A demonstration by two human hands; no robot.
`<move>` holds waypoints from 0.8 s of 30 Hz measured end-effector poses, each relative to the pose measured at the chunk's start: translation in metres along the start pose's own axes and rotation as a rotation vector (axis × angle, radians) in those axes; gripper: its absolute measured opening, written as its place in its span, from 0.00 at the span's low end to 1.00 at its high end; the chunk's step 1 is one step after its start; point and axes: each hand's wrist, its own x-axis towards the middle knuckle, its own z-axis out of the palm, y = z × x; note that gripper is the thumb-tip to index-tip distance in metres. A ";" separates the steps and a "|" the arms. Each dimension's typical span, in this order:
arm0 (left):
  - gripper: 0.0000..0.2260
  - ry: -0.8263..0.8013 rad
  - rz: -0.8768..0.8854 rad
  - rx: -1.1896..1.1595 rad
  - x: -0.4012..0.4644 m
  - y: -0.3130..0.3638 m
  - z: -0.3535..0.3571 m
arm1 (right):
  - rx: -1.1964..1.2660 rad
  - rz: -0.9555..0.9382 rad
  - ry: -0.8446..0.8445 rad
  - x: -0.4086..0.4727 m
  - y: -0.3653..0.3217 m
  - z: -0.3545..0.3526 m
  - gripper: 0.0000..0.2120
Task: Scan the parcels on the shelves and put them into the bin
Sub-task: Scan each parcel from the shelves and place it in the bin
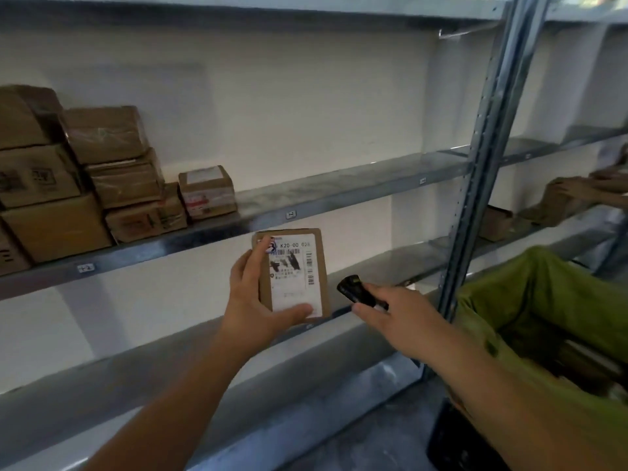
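My left hand (253, 300) grips a small flat cardboard parcel (299, 266), upright, with its white barcode label facing me. The thumb lies across the label's lower edge and the fingers curl round the left side. Just to the right, my right hand (390, 317) holds a small black scanner (355, 288) whose front end points towards the parcel. A green fabric bin (530, 300) stands at the right, with brown parcels partly visible inside. Several brown cardboard parcels (112, 185) are stacked at the left of the middle shelf (339, 185).
A grey metal upright (489, 147) divides the shelving. Beyond it, more brown parcels (557, 202) lie on the right-hand shelves. The lower shelf (170, 355) runs just below my hands. A dark bin frame part (452, 436) sits at the bottom right.
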 end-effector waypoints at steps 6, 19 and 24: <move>0.56 -0.232 0.000 -0.104 -0.016 0.012 0.084 | -0.016 0.176 0.103 -0.046 0.070 0.002 0.21; 0.59 -0.629 -0.005 -0.353 0.026 0.068 0.324 | -0.067 0.632 0.267 -0.110 0.224 -0.093 0.23; 0.59 -0.742 0.035 -0.408 0.048 0.107 0.419 | -0.073 0.718 0.307 -0.122 0.288 -0.149 0.34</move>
